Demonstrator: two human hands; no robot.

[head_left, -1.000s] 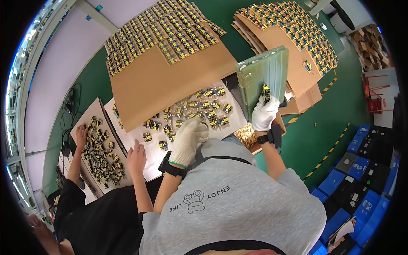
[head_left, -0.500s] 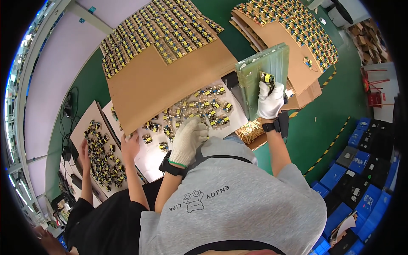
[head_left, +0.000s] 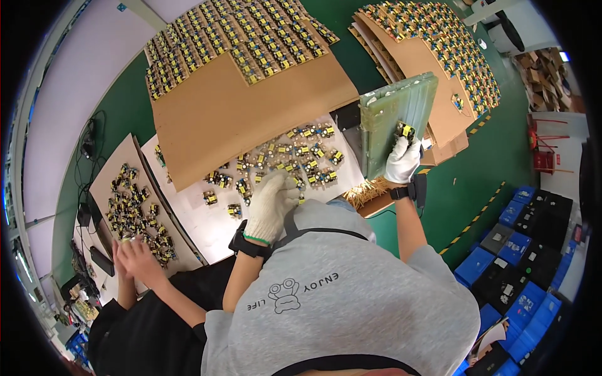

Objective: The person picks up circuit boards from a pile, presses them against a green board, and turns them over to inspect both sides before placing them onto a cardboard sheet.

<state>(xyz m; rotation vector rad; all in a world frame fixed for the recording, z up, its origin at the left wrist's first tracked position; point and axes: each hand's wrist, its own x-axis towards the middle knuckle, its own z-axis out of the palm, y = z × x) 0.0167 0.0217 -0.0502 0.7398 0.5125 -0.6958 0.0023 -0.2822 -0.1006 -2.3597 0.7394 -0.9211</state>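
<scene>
My right hand (head_left: pixel 402 161), in a white glove, is closed on a small circuit board (head_left: pixel 406 130) with a yellow component. It holds the board in front of an upright, translucent green slab (head_left: pixel 381 125); whether the two touch I cannot tell. My left hand (head_left: pixel 271 203), gloved in off-white knit, is low over the near edge of a white worktop (head_left: pixel 199 219). Its fingers are curled, and what they hold, if anything, is hidden. Loose circuit boards (head_left: pixel 316 152) with yellow components lie scattered around and beyond that hand.
Brown cardboard (head_left: pixel 241 119) with rows of boards lies beyond the worktop; another board-covered cardboard stack (head_left: pixel 433 66) stands far right. At left, a co-worker's hands (head_left: pixel 139 260) are near a pile of boards (head_left: pixel 135 210). Blue and black crates (head_left: pixel 475 266) line the right.
The co-worker's hands have come together nearer their body. My right hand still holds the circuit board before the green slab, and my left hand stays over the boards. The whole view has shifted slightly.
</scene>
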